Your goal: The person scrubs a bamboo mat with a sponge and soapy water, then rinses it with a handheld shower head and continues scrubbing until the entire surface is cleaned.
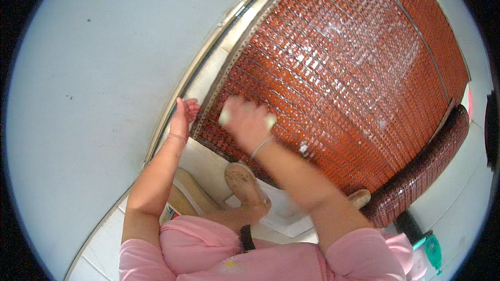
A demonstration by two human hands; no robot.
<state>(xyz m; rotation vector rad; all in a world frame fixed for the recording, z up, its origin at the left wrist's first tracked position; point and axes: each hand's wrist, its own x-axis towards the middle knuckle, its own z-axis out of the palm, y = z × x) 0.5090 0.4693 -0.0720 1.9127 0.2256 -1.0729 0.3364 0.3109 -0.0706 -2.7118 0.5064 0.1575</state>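
Note:
A large reddish-brown woven mat [333, 73] lies spread on the floor, its surface shiny and wet-looking. Over its near left corner, my right hand [247, 119] is closed around a pale, oblong block [271, 120]. Only the block's ends show on either side of the fingers, and motion blurs the hand, so its exact kind is unclear. Just outside the mat's left edge, my left hand [185, 117] hangs with its fingers apart, holding nothing. That hand is close to the foot of a pale blue-grey wall panel.
The pale blue-grey wall panel [104, 83] rises along the left. At the lower right, one end of the mat forms a thick roll [424, 169]. A turquoise item [433, 250] sits beyond it beside a dark object [409, 226]. Something flat and white [285, 212] lies between my legs.

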